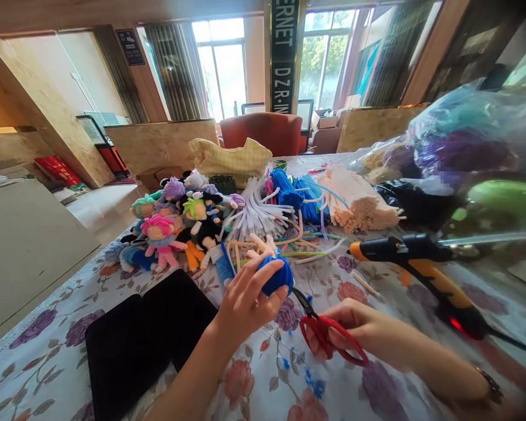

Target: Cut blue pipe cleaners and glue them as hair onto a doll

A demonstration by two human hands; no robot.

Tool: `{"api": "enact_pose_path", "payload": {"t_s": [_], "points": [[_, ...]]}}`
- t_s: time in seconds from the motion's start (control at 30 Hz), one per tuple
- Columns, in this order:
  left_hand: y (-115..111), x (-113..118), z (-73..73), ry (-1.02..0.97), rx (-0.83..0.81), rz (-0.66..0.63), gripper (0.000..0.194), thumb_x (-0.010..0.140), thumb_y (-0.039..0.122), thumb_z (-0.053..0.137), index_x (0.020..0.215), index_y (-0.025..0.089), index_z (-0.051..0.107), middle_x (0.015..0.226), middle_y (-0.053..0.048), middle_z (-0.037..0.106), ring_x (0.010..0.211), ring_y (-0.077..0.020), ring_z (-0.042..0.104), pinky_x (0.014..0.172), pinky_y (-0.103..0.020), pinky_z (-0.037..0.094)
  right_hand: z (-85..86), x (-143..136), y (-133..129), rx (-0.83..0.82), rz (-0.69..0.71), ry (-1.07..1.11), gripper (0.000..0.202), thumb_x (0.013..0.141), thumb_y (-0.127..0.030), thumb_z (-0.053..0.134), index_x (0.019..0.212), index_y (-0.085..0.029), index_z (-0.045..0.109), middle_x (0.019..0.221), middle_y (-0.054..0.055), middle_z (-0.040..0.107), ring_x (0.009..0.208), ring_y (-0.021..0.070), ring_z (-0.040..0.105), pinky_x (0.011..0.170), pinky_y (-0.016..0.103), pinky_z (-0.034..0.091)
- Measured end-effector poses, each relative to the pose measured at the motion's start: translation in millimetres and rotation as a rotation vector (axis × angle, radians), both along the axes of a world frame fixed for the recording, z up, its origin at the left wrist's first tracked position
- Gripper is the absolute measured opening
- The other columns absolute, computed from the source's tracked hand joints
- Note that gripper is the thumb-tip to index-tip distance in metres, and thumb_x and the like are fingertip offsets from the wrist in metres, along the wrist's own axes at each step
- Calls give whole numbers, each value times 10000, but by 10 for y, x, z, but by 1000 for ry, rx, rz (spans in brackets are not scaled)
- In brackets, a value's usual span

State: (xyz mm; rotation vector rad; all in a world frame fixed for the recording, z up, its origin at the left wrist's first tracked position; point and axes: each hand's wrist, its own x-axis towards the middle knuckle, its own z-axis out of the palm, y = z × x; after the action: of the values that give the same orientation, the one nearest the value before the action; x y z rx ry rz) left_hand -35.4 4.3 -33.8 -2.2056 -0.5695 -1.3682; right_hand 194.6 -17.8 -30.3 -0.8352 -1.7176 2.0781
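Observation:
My left hand (254, 292) is closed around a small doll part with a round blue fuzzy body (277, 276) and pale peach stems sticking out at its top. My right hand (346, 327) grips red-handled scissors (322, 333), with fingers in the handle loops. The dark blades point up and left, and their tips reach the blue piece's lower right edge; whether they are closed on a strand I cannot tell. Below, small blue clippings (315, 383) lie on the flowered tablecloth (245, 374).
Finished yarn dolls (160, 234) are heaped at the left behind a black tablet or folder (131, 345). Bundles of white stems (258, 204), blue stems (287, 190) and peach stems (355, 199) lie at the back. A glue gun (421, 263) with a red light stands at right, before plastic bags (469, 128).

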Motion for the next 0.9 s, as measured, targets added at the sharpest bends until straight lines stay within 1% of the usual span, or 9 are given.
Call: {"api": "enact_pose_path", "payload": {"t_s": [0.07, 0.23, 0.37, 0.43, 0.57, 0.73, 0.9], "points": [[-21, 22, 32, 0, 13, 3, 163, 867, 105, 587, 962, 215, 514, 1091, -79, 649, 1057, -229, 665, 807, -379, 621, 29, 6, 3, 15, 20, 2, 478, 811, -593, 619, 806, -116, 654, 751, 26, 541, 637, 118, 400, 527, 236, 246], [-69, 75, 105, -1, 1, 45, 94, 903, 162, 540, 957, 226, 498, 1036, -71, 665, 988, -199, 687, 778, -350, 630, 92, 19, -27, 80, 45, -54, 512, 820, -637, 584, 806, -127, 638, 746, 9, 495, 615, 110, 359, 525, 240, 251], [-68, 80, 109, 8, 77, 64, 113, 871, 129, 576, 896, 208, 499, 1031, -58, 656, 1016, -204, 671, 790, -356, 623, 35, 14, -25, 73, 23, -42, 567, 749, -701, 613, 773, -136, 645, 723, 9, 503, 643, 127, 384, 547, 244, 267], [-58, 75, 101, 26, 111, 61, 127, 848, 103, 597, 872, 191, 508, 1045, -70, 648, 1049, -223, 656, 789, -366, 619, -4, 12, -13, 59, 11, -44, 569, 740, -707, 617, 764, -138, 647, 718, 11, 515, 639, 129, 393, 548, 246, 266], [-42, 78, 86, 53, 114, 73, 133, 826, 75, 612, 876, 171, 534, 1060, -95, 649, 1057, -240, 650, 789, -375, 608, -44, 12, 0, 55, -6, -43, 549, 767, -682, 604, 746, -136, 653, 714, 16, 535, 613, 124, 403, 535, 248, 261], [-32, 93, 91, 56, 103, 104, 139, 815, 80, 624, 881, 188, 567, 1045, -78, 675, 1046, -226, 655, 816, -368, 593, -36, 0, -8, 28, -33, -25, 488, 782, -615, 629, 727, -131, 646, 707, 22, 566, 594, 118, 407, 523, 244, 266], [-27, 94, 117, 95, 124, 178, 143, 806, 96, 664, 863, 193, 575, 1034, -59, 691, 970, -224, 681, 753, -344, 608, -72, 9, 6, 21, -62, -3, 393, 842, -500, 614, 722, -126, 638, 700, 18, 582, 565, 100, 401, 507, 235, 249]]}}
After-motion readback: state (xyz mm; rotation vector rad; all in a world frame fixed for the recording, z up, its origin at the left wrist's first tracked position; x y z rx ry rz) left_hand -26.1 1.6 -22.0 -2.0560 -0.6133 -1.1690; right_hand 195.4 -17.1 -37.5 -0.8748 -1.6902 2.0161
